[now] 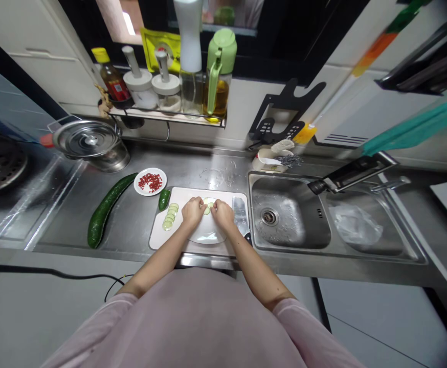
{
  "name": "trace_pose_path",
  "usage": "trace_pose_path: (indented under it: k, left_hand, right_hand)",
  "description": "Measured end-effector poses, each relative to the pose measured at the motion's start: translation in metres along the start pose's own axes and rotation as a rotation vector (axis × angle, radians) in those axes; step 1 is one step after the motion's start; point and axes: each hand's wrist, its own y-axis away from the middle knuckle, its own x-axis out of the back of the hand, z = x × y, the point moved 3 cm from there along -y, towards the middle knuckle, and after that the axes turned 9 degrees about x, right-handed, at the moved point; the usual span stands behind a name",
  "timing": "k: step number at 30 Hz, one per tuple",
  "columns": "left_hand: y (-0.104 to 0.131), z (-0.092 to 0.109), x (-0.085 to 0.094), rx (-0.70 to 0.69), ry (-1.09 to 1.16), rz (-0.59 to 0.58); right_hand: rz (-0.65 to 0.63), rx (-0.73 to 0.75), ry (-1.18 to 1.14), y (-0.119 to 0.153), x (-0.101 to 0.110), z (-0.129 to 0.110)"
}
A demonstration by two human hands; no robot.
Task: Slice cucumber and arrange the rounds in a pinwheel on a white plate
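Over the far part of a white plate (207, 236), my left hand (193, 210) and my right hand (222, 212) are close together, fingers pinched on pale green cucumber slices (208, 203). The fingers partly cover these slices. Under the plate lies a white cutting board (158, 239). A slanted row of overlapping cucumber slices (170, 217) rests on the board's left side, below a dark green cucumber end piece (164, 199). To the right of my right hand, a wide-bladed knife (240, 212) lies flat, its dark handle towards me.
Left of the board are a long cucumber (107, 210) and a small plate of chopped red pieces (150, 182). A lidded steel pot (108, 153) stands farther back. Bottles and jars fill a wall rack (162, 116). Right of the board is a double sink (290, 212).
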Motion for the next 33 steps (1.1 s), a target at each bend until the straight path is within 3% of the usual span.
trace_pose_path:
  k: [15, 22, 27, 33]
  left_hand:
    - [0.004, 0.006, 0.009, 0.023, 0.012, -0.019]
    - [0.007, -0.013, 0.022, 0.103, 0.291, 0.064]
    - [0.029, -0.037, 0.029, 0.187, 0.522, 0.159]
    - [0.078, -0.048, 0.025, 0.138, 0.618, 0.073]
  right_hand:
    - [-0.036, -0.008, -0.009, 0.006, -0.005, -0.008]
    - [0.130, -0.026, -0.119, 0.015, 0.009, 0.014]
    - [0.251, -0.062, -0.204, 0.032, 0.020, 0.040]
    - [0.330, -0.016, -0.293, 0.056, 0.017, 0.051]
